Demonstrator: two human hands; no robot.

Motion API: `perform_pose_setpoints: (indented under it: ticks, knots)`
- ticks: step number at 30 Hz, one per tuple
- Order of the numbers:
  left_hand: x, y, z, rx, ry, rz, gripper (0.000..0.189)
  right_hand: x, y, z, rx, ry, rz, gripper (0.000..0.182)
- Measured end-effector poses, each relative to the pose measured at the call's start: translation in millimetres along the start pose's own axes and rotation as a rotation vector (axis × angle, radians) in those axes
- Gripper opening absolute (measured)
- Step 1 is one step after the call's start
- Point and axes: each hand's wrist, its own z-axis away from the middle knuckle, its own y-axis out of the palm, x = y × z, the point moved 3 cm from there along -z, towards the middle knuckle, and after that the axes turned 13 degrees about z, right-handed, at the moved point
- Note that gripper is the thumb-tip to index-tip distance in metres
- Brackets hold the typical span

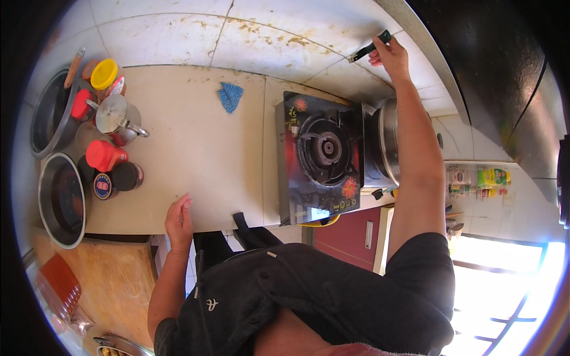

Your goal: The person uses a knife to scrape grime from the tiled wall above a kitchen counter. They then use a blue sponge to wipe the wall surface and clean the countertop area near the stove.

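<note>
My right hand [392, 55] grips the dark green handle of a small scraper [369, 48]. Its blade end meets the white wall tiles [285, 44], close to a grout line. Yellow-brown grime is spread over the tiles to the left of the blade. My left hand [179, 222] is at the front edge of the beige countertop [191, 151], holding nothing, with its fingers loosely extended. A crumpled blue cloth [230, 97] lies on the counter near the wall. Below my right forearm is a gas stove [323, 155] with a black top and flower prints.
A lidded metal pot [388, 138] is partly hidden behind my right forearm. Several jars, including one with a yellow lid [104, 74], crowd the left around a metal pitcher [119, 116]. Nearby are a steel basin [62, 200] and a wooden board [107, 280]. A range hood [494, 58] overhangs the right.
</note>
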Motion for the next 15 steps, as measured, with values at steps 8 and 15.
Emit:
perform_pose_setpoints:
  ticks: [8,15]
  knots:
    - [-2.0,-15.5,-1.4,0.035,0.112,-0.113,0.022,21.8,34.0,-0.8,-0.027,-0.012,-0.039,0.026]
    - [-6.5,-26.5,-1.3,0.010,0.148,-0.163,0.020,42.5,59.3,7.2,-0.090,-0.004,-0.044,0.026]
